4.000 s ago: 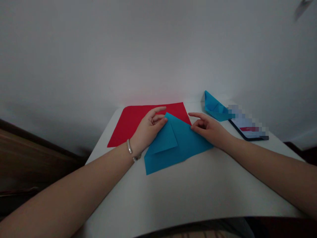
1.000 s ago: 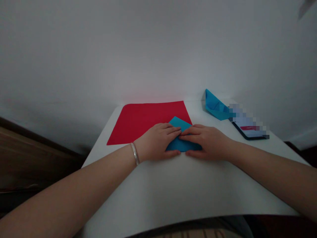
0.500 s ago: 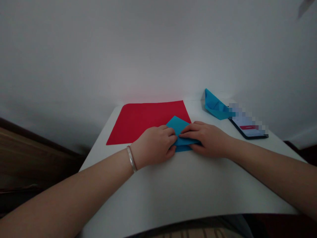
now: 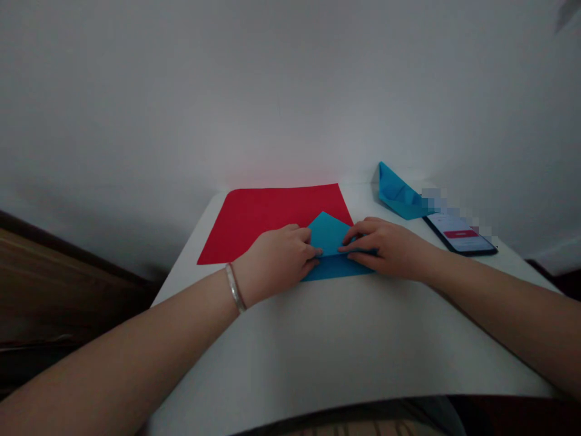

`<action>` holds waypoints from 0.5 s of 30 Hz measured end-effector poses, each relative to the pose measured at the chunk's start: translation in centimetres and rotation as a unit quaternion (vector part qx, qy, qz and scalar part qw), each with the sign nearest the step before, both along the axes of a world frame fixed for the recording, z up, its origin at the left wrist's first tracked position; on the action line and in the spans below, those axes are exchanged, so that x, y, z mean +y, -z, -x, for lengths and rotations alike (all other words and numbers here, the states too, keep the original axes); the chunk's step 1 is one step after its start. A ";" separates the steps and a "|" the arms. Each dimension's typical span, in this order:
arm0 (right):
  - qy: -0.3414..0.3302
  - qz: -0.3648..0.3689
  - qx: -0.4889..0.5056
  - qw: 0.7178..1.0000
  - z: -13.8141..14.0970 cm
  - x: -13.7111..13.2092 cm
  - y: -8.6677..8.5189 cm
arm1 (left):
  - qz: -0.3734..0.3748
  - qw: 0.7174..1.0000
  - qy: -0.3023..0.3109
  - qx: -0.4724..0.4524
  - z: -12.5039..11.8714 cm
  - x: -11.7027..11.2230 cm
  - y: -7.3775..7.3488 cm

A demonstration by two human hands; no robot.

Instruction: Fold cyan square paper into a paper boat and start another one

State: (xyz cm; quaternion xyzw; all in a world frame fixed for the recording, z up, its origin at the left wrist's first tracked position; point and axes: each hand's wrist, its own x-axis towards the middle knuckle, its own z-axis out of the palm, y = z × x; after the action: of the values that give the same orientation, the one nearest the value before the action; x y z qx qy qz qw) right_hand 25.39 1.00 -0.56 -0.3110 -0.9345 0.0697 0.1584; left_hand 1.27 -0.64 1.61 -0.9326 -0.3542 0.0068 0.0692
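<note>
A folded sheet of blue paper [image 4: 327, 233] lies in front of me, its pointed top overlapping a red sheet of paper [image 4: 267, 212]. Along its lower side runs a horizontal crease with a blue strip below it. My left hand [image 4: 279, 260], with a bracelet at the wrist, grips the paper's left side, fingers curled and pressed on the crease. From the right, my right hand [image 4: 385, 248] pinches the same crease between thumb and fingers. The paper's left and right ends are partly hidden under the hands.
A folded blue paper boat [image 4: 399, 197] stands at the back right, touching a phone [image 4: 472, 241] with a lit, partly blurred screen. The white table [image 4: 290, 351] meets a pale wall [image 4: 281, 91]. Brown wooden furniture [image 4: 59, 284] is at the left.
The lower strip of the blue paper now shows wider beneath the crease. My hands have moved slightly apart along the fold, and the view has shifted a little.
</note>
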 end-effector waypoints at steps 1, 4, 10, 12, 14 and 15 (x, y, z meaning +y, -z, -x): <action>0.002 0.014 0.008 1.000 -0.2 0.1 0.0 | 0.006 1.000 -0.003 -0.007 0.1 0.2 0.1; 0.018 0.057 0.022 0.998 -0.8 0.5 0.1 | 0.038 0.999 -0.005 -0.037 0.5 0.9 0.5; 0.057 0.142 0.010 0.988 -1.9 1.0 0.1 | 0.101 0.991 0.002 -0.091 1.1 2.2 1.2; 0.073 0.169 0.010 0.983 -2.5 1.3 0.0 | 0.112 0.988 0.005 -0.105 1.2 2.4 1.3; 0.074 0.188 0.007 0.979 -3.2 1.6 -0.2 | 0.120 0.986 0.003 -0.117 1.2 2.5 1.3; 0.067 0.195 0.005 0.979 -3.6 1.7 -0.3 | 0.125 0.985 -0.001 -0.120 1.3 2.5 1.4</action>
State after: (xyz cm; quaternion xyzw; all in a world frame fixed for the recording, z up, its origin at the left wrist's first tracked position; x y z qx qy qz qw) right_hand 28.95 2.73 -0.26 -0.3971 -0.8795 0.2410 0.1034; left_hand 0.00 1.84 0.26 -0.9275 -0.3575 -0.0607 -0.0907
